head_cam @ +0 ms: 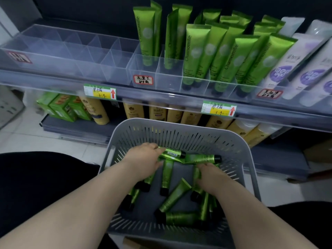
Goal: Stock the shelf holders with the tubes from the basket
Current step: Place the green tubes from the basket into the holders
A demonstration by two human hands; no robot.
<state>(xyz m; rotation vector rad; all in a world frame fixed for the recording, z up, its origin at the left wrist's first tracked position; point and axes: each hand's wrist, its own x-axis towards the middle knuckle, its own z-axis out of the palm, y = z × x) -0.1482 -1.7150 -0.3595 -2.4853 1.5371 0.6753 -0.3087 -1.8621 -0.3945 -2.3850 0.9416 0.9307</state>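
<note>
A grey slotted basket (pixel 179 130) sits low in front of me with several green tubes with black caps (pixel 175 194) lying loose in it. My left hand (pixel 143 159) reaches in palm down, its fingers closing on a green tube (pixel 172 153) near the far wall. My right hand (pixel 210 174) lies over tubes at the right side; its fingers are hidden, so its grip is unclear. Above, clear shelf holders (pixel 168 74) hold several upright green Chamomile tubes (pixel 195 53); the holders to the left (pixel 71 51) stand empty.
White and purple tubes (pixel 294 62) fill the holders at the far right. Price tags (pixel 99 91) hang on the shelf rail. Yellow bottles (pixel 133 109) and green boxes (pixel 61 106) stand on the lower shelf. White tiled floor lies to the left.
</note>
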